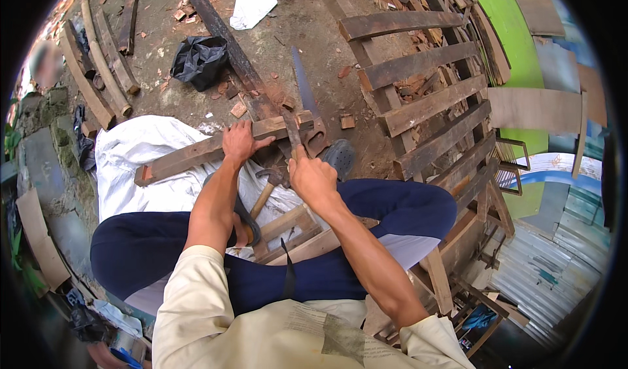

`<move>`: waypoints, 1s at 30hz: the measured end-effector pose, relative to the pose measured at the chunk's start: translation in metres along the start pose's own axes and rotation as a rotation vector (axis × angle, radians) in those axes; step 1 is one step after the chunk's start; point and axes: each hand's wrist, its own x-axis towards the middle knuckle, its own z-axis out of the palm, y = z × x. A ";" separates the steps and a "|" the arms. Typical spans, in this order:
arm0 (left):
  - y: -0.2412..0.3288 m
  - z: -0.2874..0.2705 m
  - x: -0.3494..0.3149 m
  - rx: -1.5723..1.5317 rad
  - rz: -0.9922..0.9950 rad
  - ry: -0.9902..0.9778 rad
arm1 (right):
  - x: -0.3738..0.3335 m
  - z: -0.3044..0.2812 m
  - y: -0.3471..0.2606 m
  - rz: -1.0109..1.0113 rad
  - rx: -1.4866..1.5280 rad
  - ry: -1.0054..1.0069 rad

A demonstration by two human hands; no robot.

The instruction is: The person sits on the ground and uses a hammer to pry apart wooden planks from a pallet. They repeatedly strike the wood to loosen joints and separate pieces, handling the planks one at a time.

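My left hand [239, 141] presses on a brown length of timber [190, 153] that slants across a white sack, its fingers curled over the wood and its thumb stretched out to the right. In my right hand [314, 181] is the handle of a flat-bladed tool [290, 124], whose dark blade lies across the timber near its far right end. The blade's exact kind is hard to make out. A handsaw [304, 84] lies just beyond, its wooden grip [317, 137] beside the timber. Below my hands rests a hammer [263, 196] with a wooden handle.
A slatted wooden frame [425, 71] stands at the right. Ahead lie a long dark beam [219, 29], a black plastic bag [199, 62] and a white scrap [254, 8]. Loose wooden strips [98, 58] are at the left. The white sack [140, 143] spreads before my knees.
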 end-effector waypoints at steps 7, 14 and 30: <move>0.006 -0.003 0.006 -0.025 0.001 -0.012 | 0.005 0.008 0.031 -0.029 -0.067 0.002; 0.003 -0.003 0.001 -0.008 -0.009 -0.017 | -0.048 -0.029 -0.025 0.125 0.033 -0.061; 0.002 0.001 0.002 0.004 -0.008 -0.005 | -0.079 -0.088 0.003 0.061 -0.042 -0.068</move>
